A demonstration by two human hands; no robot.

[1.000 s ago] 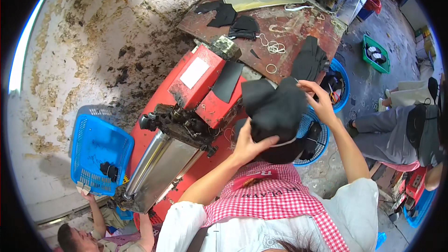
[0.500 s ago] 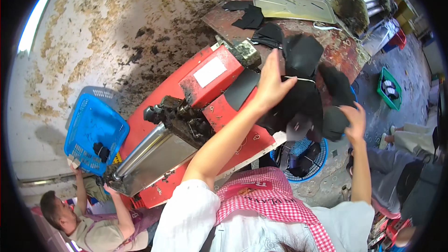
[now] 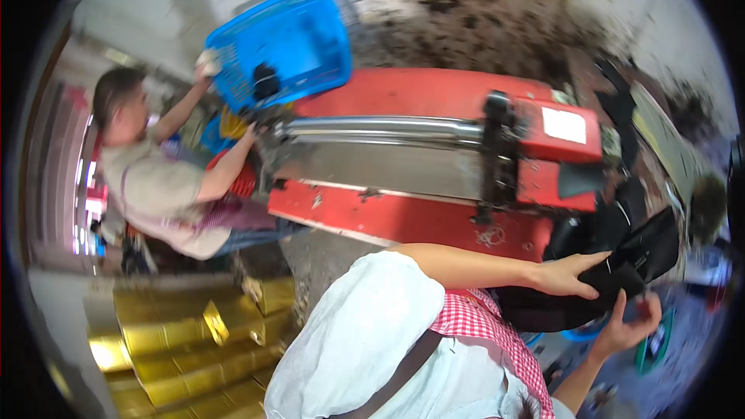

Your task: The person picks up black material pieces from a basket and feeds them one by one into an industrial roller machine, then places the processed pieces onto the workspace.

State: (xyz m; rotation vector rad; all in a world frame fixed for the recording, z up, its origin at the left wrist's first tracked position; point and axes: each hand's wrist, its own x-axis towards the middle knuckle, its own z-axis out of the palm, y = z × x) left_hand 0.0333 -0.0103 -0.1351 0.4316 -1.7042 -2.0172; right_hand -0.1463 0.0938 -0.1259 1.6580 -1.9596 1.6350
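Black pieces (image 3: pixel 658 244) in work at right, nr machine's right end; L hand (image 3: pixel 573 275) gripping them.
R hand (image 3: pixel 630 327) just beside bundle, fingers part-curled, blurred; can't tell if it grips. Step looks like handling/sorting the bundle; next move prob. calls for a firm two-handed hold so loose layers don't slip. Surface: red machine (image 3: pixel 434 85) w/ shiny metal rollers (image 3: pixel 380 127) runs L–R beyond the person; pale bands (image 3: pixel 490 237) on its near red bed, grey piece (image 3: pixel 580 179) on right-end block. Far right: desk w/ dark scraps (image 3: pixel 618 105) + pale tray (image 3: pixel 673 140). Room: stained wall (image 3: pixel 481 0) behind; co-worker (image 3: pixel 167 174) far left w/ blue basket (image 3: pixel 330 39); gold-coloured packs (image 3: pixel 194 357) near left.
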